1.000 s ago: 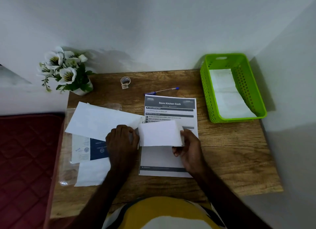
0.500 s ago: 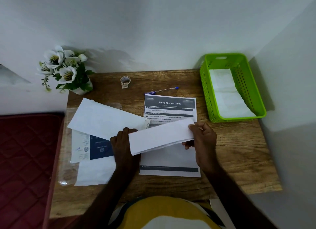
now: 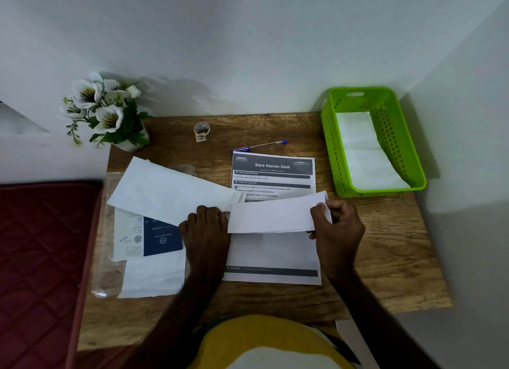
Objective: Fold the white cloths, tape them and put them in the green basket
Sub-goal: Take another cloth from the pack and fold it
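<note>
A folded white cloth (image 3: pixel 271 216) is held as a long strip just above the printed sheet in the middle of the table. My left hand (image 3: pixel 206 228) grips its left end and my right hand (image 3: pixel 337 225) pinches its right end. Another white cloth (image 3: pixel 170 191) lies flat to the left, and a third white cloth (image 3: pixel 154 278) lies near the front left. The green basket (image 3: pixel 330 148) stands at the back right with a folded white cloth (image 3: pixel 366 154) inside. A small tape roll (image 3: pixel 201 129) sits near the back wall.
A printed instruction sheet (image 3: pixel 272 173) lies under my hands, with a blue pen (image 3: pixel 260 146) behind it. A flower pot (image 3: pixel 110 115) stands at the back left. A blue-and-white leaflet (image 3: pixel 148 238) lies in clear plastic wrap. A red mattress (image 3: pixel 41 258) borders the table's left edge.
The cloth went from a short doubled piece to a long strip between my hands. My right hand moved right with its end, and the strip has since levelled out.
</note>
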The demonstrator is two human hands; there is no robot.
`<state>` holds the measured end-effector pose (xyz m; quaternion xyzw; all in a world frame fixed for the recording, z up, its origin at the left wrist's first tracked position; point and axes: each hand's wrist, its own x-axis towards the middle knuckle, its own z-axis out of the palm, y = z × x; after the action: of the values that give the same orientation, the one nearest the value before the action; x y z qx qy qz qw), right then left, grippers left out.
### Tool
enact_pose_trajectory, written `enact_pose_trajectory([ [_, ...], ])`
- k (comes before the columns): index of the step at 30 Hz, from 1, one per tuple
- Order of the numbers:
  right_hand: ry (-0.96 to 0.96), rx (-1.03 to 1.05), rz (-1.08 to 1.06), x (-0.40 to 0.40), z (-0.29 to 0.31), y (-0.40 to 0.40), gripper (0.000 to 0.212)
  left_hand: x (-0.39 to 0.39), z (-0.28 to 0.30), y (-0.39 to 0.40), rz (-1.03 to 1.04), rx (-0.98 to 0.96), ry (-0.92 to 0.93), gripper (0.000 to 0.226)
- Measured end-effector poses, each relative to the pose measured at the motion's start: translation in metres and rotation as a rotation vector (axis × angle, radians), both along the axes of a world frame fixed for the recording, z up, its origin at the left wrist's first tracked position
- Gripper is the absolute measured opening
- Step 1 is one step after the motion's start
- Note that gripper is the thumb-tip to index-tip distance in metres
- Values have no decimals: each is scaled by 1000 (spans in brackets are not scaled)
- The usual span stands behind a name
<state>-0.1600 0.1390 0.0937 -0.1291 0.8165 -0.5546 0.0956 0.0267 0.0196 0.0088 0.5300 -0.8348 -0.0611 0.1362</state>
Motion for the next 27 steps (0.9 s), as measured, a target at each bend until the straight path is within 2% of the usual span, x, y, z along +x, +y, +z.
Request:
enact_pose_trajectory([
  [3,12,-4,10,-2,-3,4,13,2,-1,-3,3,1,109,17],
  [7,-16,-4,-2,-3,-6,7,18,5,1,-5,15,54,219,16],
  [13,-69,-26,-26,-1,-12,7,17,7,1,-6,30,145,275,15],
  [18,-123,-65,-17,-2,-10,4,8,9,3,-7,33,167,288,16],
  [27,-171,-138,2,-4,-4,-1,9,10,5,-7,26,185,297,17],
])
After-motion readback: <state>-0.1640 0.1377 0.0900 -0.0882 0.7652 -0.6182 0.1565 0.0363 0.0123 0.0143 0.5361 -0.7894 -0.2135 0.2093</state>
